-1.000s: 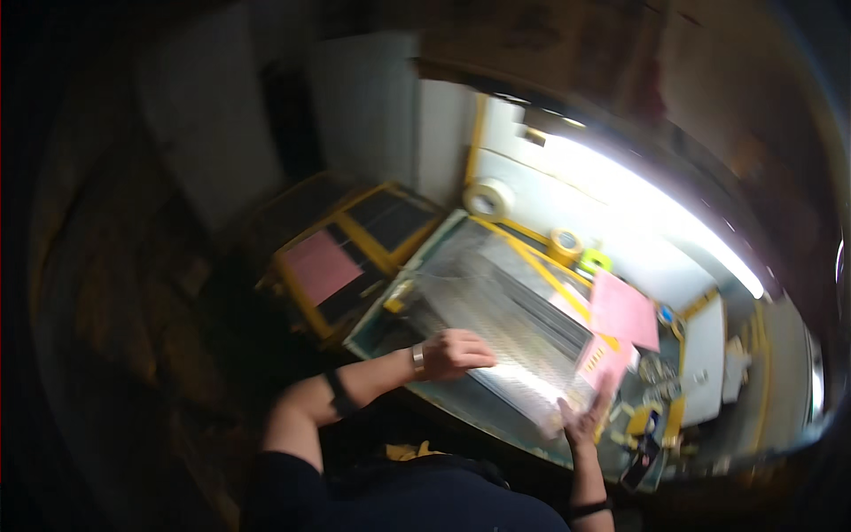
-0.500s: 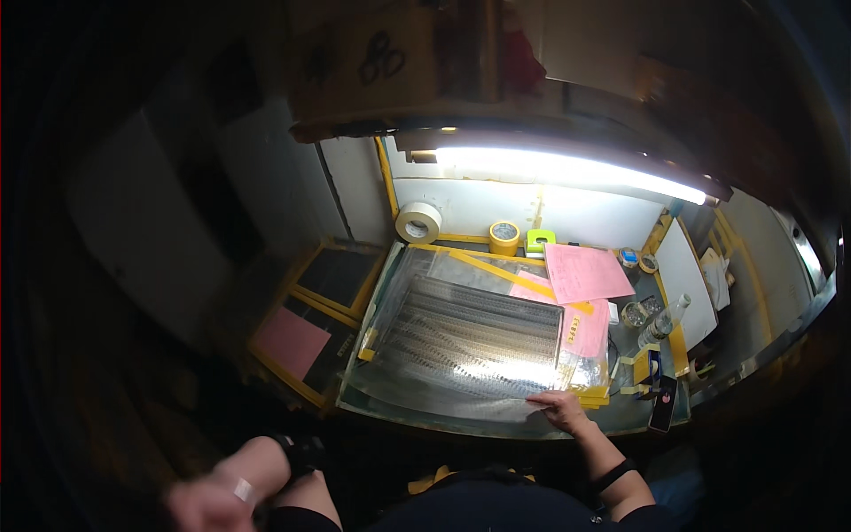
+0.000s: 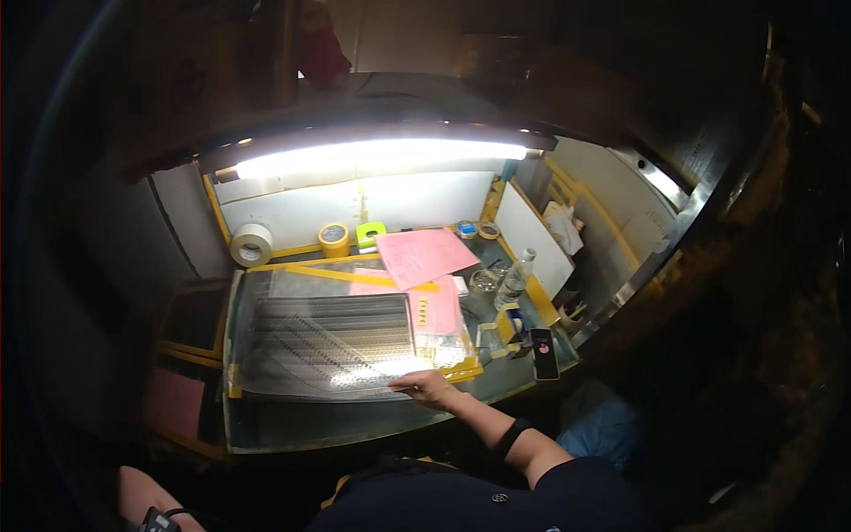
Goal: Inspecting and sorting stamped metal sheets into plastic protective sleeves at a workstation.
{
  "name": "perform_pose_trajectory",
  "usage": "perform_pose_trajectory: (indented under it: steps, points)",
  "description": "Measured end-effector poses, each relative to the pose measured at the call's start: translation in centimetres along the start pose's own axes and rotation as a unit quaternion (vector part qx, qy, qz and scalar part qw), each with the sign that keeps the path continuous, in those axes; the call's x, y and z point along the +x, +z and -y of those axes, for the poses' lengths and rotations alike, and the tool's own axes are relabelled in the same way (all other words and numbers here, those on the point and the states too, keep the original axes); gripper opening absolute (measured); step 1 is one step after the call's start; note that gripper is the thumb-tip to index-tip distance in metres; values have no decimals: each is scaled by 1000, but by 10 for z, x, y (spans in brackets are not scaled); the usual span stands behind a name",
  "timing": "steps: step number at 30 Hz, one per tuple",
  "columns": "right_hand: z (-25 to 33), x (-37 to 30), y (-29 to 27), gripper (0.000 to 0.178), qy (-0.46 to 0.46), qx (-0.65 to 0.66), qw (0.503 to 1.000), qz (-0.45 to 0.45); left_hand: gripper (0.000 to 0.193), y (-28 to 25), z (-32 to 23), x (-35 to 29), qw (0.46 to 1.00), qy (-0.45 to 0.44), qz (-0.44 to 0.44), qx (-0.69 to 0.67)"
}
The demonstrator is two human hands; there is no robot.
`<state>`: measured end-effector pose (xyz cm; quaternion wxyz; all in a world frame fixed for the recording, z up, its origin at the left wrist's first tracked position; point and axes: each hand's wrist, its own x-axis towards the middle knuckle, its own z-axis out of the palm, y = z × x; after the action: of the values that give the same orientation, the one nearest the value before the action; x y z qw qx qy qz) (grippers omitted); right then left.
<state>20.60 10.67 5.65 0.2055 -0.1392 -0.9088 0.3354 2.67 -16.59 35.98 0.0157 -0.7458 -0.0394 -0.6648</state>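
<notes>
Our right hand [image 3: 424,387] is pinching the near right edge of a large, clear plastic sheet [image 3: 328,348]; we are not seeing our left hand, so we cannot tell its state. On the left of the dark-green worktable [image 3: 297,430], the sheet is already lying over a grey, ribbed rectangular panel [image 3: 359,310], its held edge not yet released. Unlike half a second ago, our left hand is no longer showing.

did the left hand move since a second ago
Yes: the left hand went from over the transparent sheet leftward off the table, now out of view.
</notes>
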Motion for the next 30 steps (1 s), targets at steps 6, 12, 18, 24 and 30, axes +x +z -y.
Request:
perform_pose_trajectory:
  steps: [6,12,18,24,30]
  points:
    - [-4,-6,-2,18,4,13,1000,-18,5,3,9,-8,999,-21,-13,-22]
    - [-7,-8,-3,19,14,37,999,-21,5,3,8,-15,999,-35,-23,-26]
    - [-2,-1,-2,19,17,27,999,-14,6,3,6,-19,998,-44,-33,-36]
    - [2,-2,3,18,25,30,999,-19,6,2,-1,-21,997,-54,-34,-37]
    - [-8,-11,6,18,58,96,994,-18,6,4,-14,-22,997,-66,-31,-29]
